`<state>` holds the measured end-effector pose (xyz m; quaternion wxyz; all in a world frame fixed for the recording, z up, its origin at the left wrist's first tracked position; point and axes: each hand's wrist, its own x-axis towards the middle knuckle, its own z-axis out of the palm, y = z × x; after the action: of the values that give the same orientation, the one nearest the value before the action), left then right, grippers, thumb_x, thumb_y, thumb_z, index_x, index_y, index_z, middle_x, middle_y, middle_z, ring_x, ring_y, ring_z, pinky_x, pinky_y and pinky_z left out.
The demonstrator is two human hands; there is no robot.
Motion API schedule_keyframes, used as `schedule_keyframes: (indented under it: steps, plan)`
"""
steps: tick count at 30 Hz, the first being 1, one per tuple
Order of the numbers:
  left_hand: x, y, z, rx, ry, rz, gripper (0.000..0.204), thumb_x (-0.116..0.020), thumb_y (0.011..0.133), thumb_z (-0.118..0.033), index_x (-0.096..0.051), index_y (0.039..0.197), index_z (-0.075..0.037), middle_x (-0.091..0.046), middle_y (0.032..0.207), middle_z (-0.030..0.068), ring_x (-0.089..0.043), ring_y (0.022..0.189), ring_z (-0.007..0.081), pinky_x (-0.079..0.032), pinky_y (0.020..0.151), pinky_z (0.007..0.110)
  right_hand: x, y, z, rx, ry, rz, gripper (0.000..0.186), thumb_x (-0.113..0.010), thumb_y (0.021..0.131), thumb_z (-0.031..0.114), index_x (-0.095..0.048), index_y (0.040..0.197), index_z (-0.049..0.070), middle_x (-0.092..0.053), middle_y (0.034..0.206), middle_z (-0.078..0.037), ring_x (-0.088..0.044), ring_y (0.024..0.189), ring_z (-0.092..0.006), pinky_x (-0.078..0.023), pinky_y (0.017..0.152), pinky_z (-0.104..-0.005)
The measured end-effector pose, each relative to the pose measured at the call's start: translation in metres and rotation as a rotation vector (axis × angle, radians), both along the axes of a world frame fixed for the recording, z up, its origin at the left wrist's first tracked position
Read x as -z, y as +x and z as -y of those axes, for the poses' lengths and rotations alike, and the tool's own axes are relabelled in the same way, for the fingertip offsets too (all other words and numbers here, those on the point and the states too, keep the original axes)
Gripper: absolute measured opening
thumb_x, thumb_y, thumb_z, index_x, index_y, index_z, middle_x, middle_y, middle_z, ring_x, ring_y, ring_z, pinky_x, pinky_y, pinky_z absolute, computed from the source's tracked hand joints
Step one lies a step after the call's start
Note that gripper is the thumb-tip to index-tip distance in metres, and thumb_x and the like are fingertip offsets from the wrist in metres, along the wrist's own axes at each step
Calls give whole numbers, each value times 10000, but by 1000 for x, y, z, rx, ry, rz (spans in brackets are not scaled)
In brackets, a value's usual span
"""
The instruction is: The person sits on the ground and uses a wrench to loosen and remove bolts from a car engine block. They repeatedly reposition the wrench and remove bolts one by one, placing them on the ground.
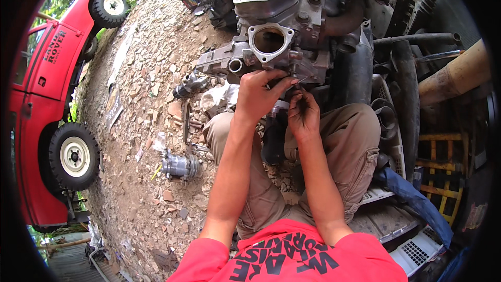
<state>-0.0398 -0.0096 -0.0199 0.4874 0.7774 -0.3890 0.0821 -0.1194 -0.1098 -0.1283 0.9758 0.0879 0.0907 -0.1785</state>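
A grey metal engine (pixel 266 8) stands right in front of me, with a three-bolt round flange opening (pixel 271 43) facing up at me. My left hand (pixel 259 94) is closed at the engine's lower front edge, thumb and fingers pinched beside a small fitting below the flange. Just right of it and a little lower, my right hand (pixel 304 114) is closed too, palm partly turned up, fingertips dark with grime. The fingertips of both hands nearly meet. Whatever they pinch is too small and too hidden to name.
A silver cylindrical engine part (pixel 180 165) lies on the stony ground (pixel 138 125) to the left. Another small metal part (pixel 189 85) rests nearer the engine. A red off-road vehicle (pixel 47 73) is parked far left. At right are black pipes (pixel 404 109), a bamboo pole (pixel 455 75) and crates (pixel 417 250).
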Motion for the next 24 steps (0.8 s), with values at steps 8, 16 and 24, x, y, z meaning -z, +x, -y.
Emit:
schedule_keyframes:
  steps: [8,16,24]
  plan:
    - [10,16,-7,-2,-5,-97,175,-814,696,-80,-726,814,14,-701,692,67,-600,590,49,-472,542,221,7,-3,9,2,-69,-17,153,-529,893,-29,-538,1042,-63,-590,1030,-129,-603,934,-196,-547,850,-257]
    - [8,16,-1,51,-34,-221,236,-814,719,-141,-715,840,35,-695,696,84,-562,607,46,-466,568,235,-26,-9,8,175,-194,-219,159,-528,923,1,-519,1077,-38,-588,1053,-136,-608,987,-225,-550,883,-314]
    - [6,10,-2,111,21,-415,235,-749,811,-159,-704,944,28,-619,617,25,-481,563,40,-396,504,232,-108,-46,7,509,-924,-361,140,-528,956,86,-437,1032,12,-604,962,-141,-655,811,-221,-580,759,-336]
